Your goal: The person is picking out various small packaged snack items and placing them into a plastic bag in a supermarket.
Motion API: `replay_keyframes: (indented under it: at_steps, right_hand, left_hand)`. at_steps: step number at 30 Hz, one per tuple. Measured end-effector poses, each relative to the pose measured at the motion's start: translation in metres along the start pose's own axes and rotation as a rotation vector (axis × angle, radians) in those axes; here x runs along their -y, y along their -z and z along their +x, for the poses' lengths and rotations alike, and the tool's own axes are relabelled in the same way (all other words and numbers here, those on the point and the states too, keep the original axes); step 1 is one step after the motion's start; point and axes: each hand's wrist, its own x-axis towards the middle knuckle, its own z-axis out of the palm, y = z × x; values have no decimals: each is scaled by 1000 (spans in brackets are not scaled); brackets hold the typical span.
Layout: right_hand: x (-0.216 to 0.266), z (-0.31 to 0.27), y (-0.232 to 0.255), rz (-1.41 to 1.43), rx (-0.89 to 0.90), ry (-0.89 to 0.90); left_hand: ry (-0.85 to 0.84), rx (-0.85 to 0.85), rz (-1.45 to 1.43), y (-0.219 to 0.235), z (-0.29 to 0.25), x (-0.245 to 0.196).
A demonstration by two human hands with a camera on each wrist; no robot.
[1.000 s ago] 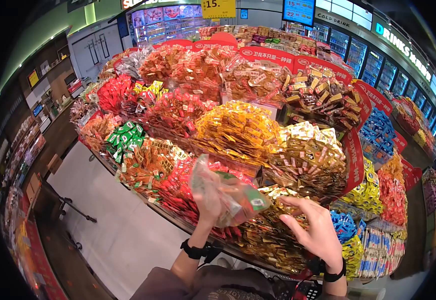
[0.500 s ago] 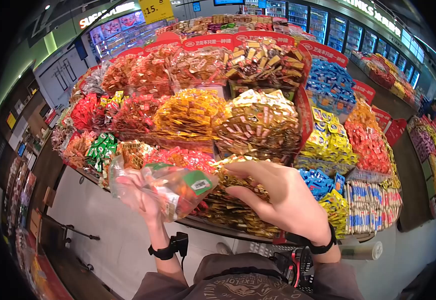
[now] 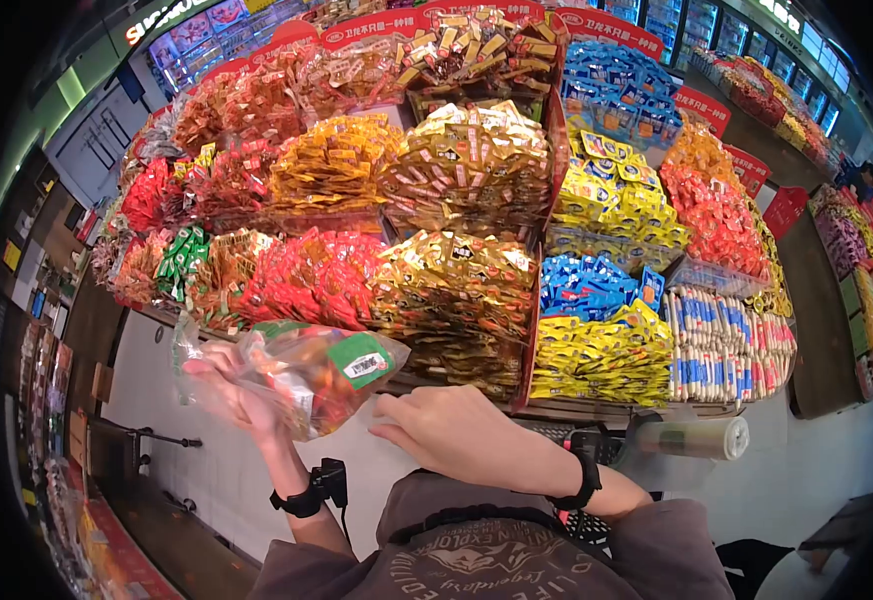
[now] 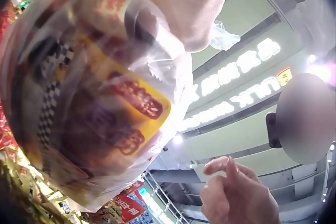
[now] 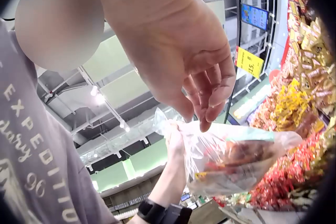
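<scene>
Since half a second ago the right hand [image 3: 456, 435] has pulled back from the gold packets toward the body, and the view has dropped so the display fills the upper frame. That hand now hovers low at about 6 o'clock in the head view, fingers loosely extended and holding nothing, its fingertips just beside the bag's open end, placed as if to feed or steady the mouth.

At 9 o'clock from it, the left hand [image 3: 231, 385] grips the gathered neck of a clear plastic bag [image 3: 321, 375], fingers curled round the film. Held that way, the bag hangs sideways with its snack packets pooled at the far end; the left wrist view shows them pressed against the film, blurred.

Beyond the hands, toward 12 o'clock, the tiered snack display [image 3: 546, 405] rises, with gold packets [image 3: 451, 290] nearest, red packets [image 3: 296, 280] at 11 o'clock and blue and yellow packets [image 3: 596, 320] at 1 o'clock. A roll of plastic bags [image 3: 691, 437] lies at 3 o'clock by the display's edge, within reach for shoppers.
</scene>
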Motion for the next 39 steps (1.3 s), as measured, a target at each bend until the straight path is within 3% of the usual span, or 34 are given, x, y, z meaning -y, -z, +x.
replay_keyframes:
  at_steps: [6,9,12,15,18,19,21,22,23,24,26,28,30,32,33,34,39]
  right_hand:
    - [-32,-75,-43,23,315,-102]
    - [-63,-128,-56,-126,462,-267]
    - [-102,-188,-64,-256,662,-378]
    - [-142,-254,-72,-366,760,-466]
    - [-152,-291,-67,-364,815,-658]
    - [-152,-298,-66,-375,843,-710]
    - [-150,-298,-63,-371,869,-781]
    - [-150,-296,-63,-350,877,-806]
    - [-156,-300,-66,-217,840,-926]
    - [-159,-304,-67,-219,841,-907]
    - [-170,-310,-64,142,813,-1182]
    - [-184,-347,-75,-266,764,-932]
    - [-178,-335,-59,-147,938,-1127]
    - [-201,-367,-75,59,913,-1289]
    - [-164,-317,-50,177,945,-1412]
    - [-184,-345,-65,189,910,-1383]
    - [-183,-336,-87,148,898,-1328]
  left_hand:
    - [64,-62,171,23,-37,-11]
    - [23,39,219,38,-52,-11]
    - [85,24,347,49,-68,-10]
    - [92,17,402,51,-78,-9]
    - [97,21,481,49,-86,-16]
    - [85,0,487,50,-91,-18]
    - [240,-4,461,52,-97,-19]
    - [206,-33,465,50,-96,-20]
    - [197,-19,452,49,-99,-21]
    - [194,1,438,50,-102,-22]
    - [188,-28,411,53,-103,-21]
    - [233,7,342,51,-101,-25]
    - [212,15,330,61,-103,-17]
    - [196,29,322,72,-104,-17]
    - [209,26,319,73,-104,-16]
    - [223,24,316,76,-103,-16]
    - [313,-42,251,102,-104,-25]
